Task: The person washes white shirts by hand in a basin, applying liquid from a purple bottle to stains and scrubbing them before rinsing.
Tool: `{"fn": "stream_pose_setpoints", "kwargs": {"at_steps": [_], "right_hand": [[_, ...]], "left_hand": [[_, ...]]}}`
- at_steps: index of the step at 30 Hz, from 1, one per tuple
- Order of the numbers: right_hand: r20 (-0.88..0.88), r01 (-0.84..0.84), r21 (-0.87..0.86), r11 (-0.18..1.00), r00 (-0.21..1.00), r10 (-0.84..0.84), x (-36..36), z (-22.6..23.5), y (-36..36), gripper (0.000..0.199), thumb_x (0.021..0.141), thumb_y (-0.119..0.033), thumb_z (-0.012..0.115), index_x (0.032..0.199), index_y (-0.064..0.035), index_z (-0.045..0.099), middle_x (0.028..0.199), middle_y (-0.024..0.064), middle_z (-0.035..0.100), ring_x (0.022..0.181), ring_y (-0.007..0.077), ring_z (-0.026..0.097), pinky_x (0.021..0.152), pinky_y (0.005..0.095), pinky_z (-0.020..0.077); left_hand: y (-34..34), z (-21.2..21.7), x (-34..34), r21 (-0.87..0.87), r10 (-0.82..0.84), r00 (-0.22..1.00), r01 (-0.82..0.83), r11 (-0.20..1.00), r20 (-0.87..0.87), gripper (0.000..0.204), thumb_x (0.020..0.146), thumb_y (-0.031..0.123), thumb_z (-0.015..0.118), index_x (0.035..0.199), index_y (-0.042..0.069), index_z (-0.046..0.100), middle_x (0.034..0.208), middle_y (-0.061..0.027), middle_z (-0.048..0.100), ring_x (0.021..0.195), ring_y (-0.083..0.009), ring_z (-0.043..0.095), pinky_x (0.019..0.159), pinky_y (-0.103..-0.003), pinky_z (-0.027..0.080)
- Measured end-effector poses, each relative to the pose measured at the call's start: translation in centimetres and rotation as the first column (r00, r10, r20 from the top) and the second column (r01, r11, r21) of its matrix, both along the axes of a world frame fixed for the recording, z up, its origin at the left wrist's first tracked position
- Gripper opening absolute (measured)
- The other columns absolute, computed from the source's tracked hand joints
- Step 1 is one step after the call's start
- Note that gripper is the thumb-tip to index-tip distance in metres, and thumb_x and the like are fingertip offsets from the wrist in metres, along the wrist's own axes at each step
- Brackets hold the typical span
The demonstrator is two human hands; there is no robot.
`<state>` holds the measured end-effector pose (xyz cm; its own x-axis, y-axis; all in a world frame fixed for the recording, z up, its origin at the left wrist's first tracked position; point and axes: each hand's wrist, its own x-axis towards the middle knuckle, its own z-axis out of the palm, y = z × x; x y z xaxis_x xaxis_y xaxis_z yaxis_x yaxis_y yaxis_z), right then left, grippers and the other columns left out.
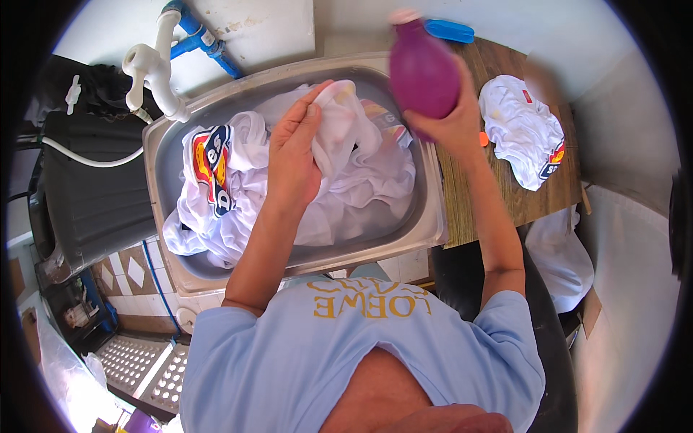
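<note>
My left hand (294,148) is raised over the sink, its fingers closed on a fold of a white shirt (339,119) that shows faint yellowish and pinkish marks. The rest of the wet white cloth, with colourful printed patches, lies bunched in water in the metal sink (440,209). Gripped in my right hand (451,123) is a purple plastic bottle (424,72) with a pale cap. It is held upright, leaning slightly, above the sink's right rim. Motion blurs the bottle a little, and I cannot tell whether its cap is on.
A wooden board (462,191) right of the sink bears a crumpled white shirt (521,130), a small orange object (484,138) and a blue brush (449,30). A white tap (155,79) overhangs the sink's far left corner. White cloth (559,252) hangs below the board.
</note>
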<state>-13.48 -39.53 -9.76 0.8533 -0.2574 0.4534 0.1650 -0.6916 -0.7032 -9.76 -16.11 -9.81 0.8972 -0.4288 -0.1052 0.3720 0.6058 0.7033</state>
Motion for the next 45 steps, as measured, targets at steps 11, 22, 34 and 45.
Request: {"fn": "stream_pose_setpoints", "kwargs": {"at_steps": [11, 22, 34, 45], "right_hand": [[0.303, 0.2, 0.31, 0.93, 0.906, -0.296, 5.3, -5.2, -14.0, 0.095, 0.058, -0.01, 0.089, 0.133, -0.0009, 0.031, 0.125, 0.0137, 0.045, 0.112, 0.0235, 0.049, 0.097, 0.0362, 0.0424], [0.15, 0.006, 0.38, 0.925, 0.986, -0.068, -1.2, -4.3, -1.3, 0.056, 0.085, -0.015, 0.065, 0.132, -0.0002, 0.039, 0.125, 0.0108, 0.048, 0.118, 0.0232, 0.045, 0.101, 0.0341, 0.0344], [-0.279, -0.03, 0.646, 0.763, 0.921, 0.272, 0.7, -10.8, 10.1, 0.044, 0.087, -0.021, 0.057, 0.127, -0.004, 0.05, 0.122, 0.0148, 0.056, 0.108, 0.0267, 0.056, 0.091, 0.0358, 0.0447], [-0.292, -0.085, 0.179, 0.98, 0.947, 0.135, 3.8, -11.7, 6.8, 0.044, 0.084, -0.013, 0.057, 0.126, -0.0057, 0.049, 0.127, 0.0136, 0.053, 0.113, 0.031, 0.053, 0.095, 0.0401, 0.0422]], "left_hand": [[-0.2, -6.2, 1.9, 0.015, -0.169, 0.966, 0.175, 0.984, -0.196, 0.032, 0.096, 0.009, 0.047, 0.124, -0.004, 0.053, 0.115, -0.0129, 0.062, 0.1, -0.0194, 0.063, 0.09, -0.033, 0.052], [3.6, -3.0, 3.3, 0.112, -0.275, 0.961, 0.276, 0.955, -0.025, 0.031, 0.092, 0.012, 0.056, 0.12, -0.002, 0.059, 0.111, -0.0106, 0.065, 0.097, -0.0164, 0.064, 0.087, -0.03, 0.052], [4.8, 10.6, 3.2, 0.249, -0.102, 0.957, 0.032, 0.968, 0.273, 0.021, 0.093, 0.011, 0.053, 0.106, -0.002, 0.063, 0.097, -0.0095, 0.067, 0.088, -0.0141, 0.063, 0.078, -0.027, 0.051], [6.5, -5.0, 5.5, 0.167, -0.121, 0.99, 0.107, 0.98, 0.074, 0.024, 0.094, 0.009, 0.051, 0.114, -0.001, 0.061, 0.105, -0.0077, 0.066, 0.091, -0.0137, 0.064, 0.081, -0.026, 0.052]]}}
